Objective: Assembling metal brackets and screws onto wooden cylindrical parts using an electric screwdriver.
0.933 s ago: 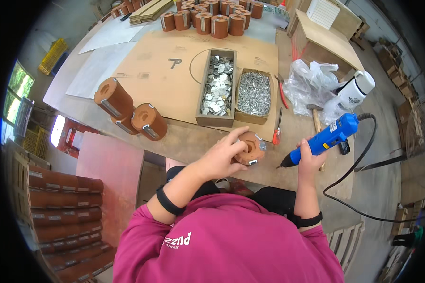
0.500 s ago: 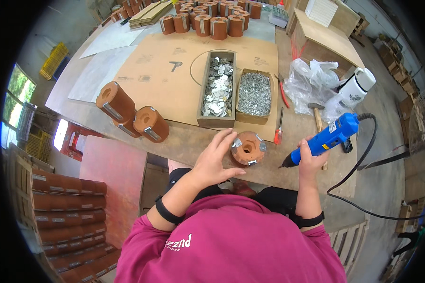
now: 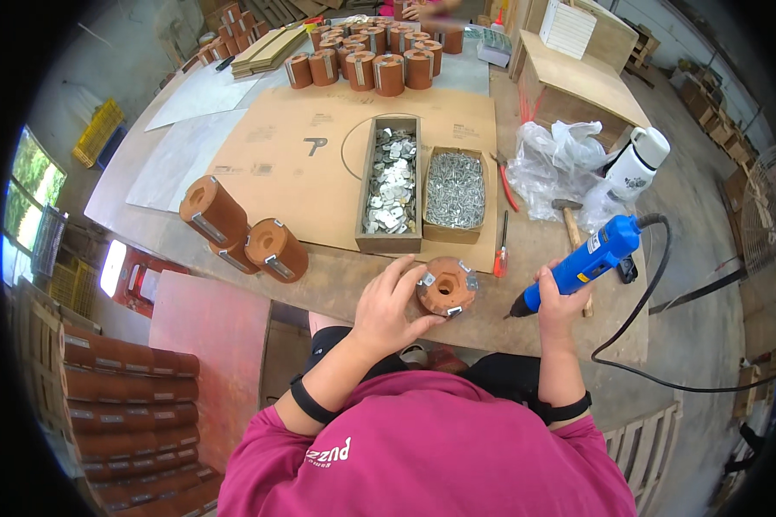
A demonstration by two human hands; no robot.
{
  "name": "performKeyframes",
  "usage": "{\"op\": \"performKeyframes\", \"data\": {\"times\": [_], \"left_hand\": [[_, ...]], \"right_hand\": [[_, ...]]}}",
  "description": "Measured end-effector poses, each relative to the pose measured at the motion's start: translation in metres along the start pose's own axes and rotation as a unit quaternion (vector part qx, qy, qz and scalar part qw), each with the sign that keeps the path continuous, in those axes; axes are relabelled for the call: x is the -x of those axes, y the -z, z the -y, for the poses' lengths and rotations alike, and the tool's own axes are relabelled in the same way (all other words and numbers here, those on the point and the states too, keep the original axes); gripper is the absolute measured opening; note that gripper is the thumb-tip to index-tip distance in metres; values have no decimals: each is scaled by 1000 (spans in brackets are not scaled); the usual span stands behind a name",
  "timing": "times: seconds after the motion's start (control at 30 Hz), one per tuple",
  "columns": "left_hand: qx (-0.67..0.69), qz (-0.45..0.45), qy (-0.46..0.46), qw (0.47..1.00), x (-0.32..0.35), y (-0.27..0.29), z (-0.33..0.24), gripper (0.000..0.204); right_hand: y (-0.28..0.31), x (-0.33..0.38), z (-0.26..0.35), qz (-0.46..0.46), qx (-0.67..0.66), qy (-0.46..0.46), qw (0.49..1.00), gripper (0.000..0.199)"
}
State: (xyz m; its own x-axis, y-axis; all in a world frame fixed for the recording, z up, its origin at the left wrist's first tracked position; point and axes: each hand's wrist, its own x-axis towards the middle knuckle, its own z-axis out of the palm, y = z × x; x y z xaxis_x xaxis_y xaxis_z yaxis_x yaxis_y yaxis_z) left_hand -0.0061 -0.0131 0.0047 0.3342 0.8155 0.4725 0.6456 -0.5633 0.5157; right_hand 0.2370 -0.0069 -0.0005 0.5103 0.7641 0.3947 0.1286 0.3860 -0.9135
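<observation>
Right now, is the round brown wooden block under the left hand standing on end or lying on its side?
On end: the round brown wooden block shows its circular face and centre hole upward on the workbench, the left hand gripping its side.

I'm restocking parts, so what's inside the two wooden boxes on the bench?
The left box holds flat silvery metal plates; the right box holds thin silvery screws or nails. Both look well filled, so the box bottoms and anything lower down are covered.
</observation>
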Motion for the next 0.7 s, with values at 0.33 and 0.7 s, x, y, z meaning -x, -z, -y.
{"op": "performKeyframes", "data": {"times": [0.33, 0.7], "left_hand": [[-43, 3, -27, 999, 1, 1, 1, 69], [-34, 9, -61, 998, -5, 3, 6, 64]], "right_hand": [[1, -1, -7, 35, 60, 17, 997, 48], [-4, 2, 6, -2, 16, -14, 1000, 38]]}}
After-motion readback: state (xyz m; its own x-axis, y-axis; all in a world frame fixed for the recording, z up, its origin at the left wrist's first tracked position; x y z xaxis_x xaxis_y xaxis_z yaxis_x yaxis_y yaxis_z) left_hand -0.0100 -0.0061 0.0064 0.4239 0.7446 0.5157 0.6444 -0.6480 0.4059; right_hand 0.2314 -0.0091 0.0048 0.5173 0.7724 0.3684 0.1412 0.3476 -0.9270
